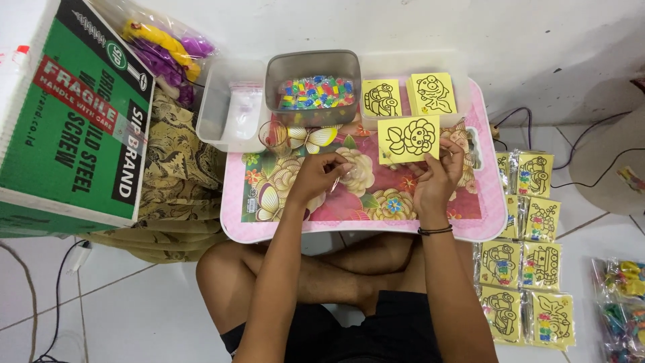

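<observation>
Right hand [435,180] pinches a yellow card [408,138] with a black line drawing, upright above the small floral table [470,222]. Left hand [314,176], fingers curled, pinches something small and clear, unidentifiable. Judged step: pairing card with a part. Beyond the hands, 3 tubs crowd the far edge; open tabletop lies between the wrists.

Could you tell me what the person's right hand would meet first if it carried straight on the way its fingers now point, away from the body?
Probably the clear tub holding the yellow picture card stacks. The right hand holds a yellow card pointing up-table toward it; how high the hand sits above the tray is unclear.
</observation>
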